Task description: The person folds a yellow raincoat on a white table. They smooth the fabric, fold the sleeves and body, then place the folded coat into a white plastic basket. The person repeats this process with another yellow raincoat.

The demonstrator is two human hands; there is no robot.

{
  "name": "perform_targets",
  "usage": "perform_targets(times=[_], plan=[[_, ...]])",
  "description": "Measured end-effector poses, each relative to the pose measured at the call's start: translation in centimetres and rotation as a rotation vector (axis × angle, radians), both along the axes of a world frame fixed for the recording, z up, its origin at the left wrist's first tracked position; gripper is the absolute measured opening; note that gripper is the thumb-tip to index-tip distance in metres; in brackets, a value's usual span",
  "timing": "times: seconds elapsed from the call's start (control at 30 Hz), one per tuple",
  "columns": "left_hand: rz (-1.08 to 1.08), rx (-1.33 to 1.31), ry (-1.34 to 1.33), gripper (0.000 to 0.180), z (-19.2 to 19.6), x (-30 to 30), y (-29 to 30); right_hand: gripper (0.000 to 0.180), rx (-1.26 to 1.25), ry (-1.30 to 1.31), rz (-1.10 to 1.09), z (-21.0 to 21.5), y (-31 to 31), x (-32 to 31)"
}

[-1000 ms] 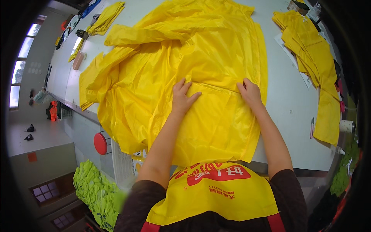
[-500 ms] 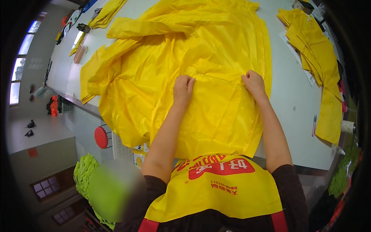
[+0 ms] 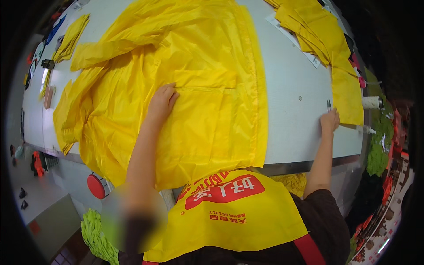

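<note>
A large sheet-like yellow garment (image 3: 126,95) of shiny thin fabric lies spread and wrinkled on the white table. A pocket flap (image 3: 205,79) lies flat across a stitched pocket on it. At the flap's left end, my left hand (image 3: 163,101) has its fingers bent and pressed together on the fabric. Out at the right, near the table's front edge, my right hand (image 3: 329,121) is closed around a slim pointed tool (image 3: 328,105). Only the tool's dark tip shows above the fingers, so its kind is unclear. Beside that hand lies a stack of yellow fabric pieces (image 3: 346,95).
The white table (image 3: 291,128) has a dark front edge. Folded yellow fabric (image 3: 73,37) and a small pinkish block (image 3: 49,97) lie far left. A thread cone (image 3: 372,102) stands right. A red stool (image 3: 96,186) and lime-green cloth (image 3: 97,234) are below the table at left.
My right hand has left the flap and moved right to the slim tool, now in its fingers. My left hand stays at the flap's left end. The flap lies flatter, and the view has shifted right.
</note>
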State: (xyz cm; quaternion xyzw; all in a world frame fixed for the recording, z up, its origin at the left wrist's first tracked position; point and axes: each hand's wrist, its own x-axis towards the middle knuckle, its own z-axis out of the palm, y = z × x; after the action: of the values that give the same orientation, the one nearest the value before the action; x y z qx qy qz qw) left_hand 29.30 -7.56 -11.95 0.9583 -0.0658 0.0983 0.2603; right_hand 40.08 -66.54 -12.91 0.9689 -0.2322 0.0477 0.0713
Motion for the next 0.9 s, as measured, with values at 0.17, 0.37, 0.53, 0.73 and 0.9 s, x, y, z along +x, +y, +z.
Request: perform_targets(times=[0.17, 0.37, 0.53, 0.73, 0.9], plan=[[0.035, -0.22, 0.077, 0.016, 0.5, -0.3, 1.0, 0.024, -0.031, 0.112, 0.126, -2.7, -5.4, 0.5], [0.087, -0.292, 0.066, 0.015, 0.8, -0.7, 0.7, 0.025, -0.012, 0.157, 0.252, -0.6, -1.1, -0.2], [0.119, -0.28, 0.071, 0.013, 0.7, -1.1, 0.9, 0.03, 0.012, 0.004, 0.377, -0.8, 2.4, -0.2], [0.157, -0.334, -0.03, 0.011, 0.5, -1.8, 0.7, 0.025, 0.897, 0.239, 0.029, 0.5, 2.0, 3.4], [0.266, -0.386, -0.012, 0.012, 0.3, -2.9, 0.3, 0.012, 2.078, 0.089, -0.27, 4.1, 13.5, 1.0]])
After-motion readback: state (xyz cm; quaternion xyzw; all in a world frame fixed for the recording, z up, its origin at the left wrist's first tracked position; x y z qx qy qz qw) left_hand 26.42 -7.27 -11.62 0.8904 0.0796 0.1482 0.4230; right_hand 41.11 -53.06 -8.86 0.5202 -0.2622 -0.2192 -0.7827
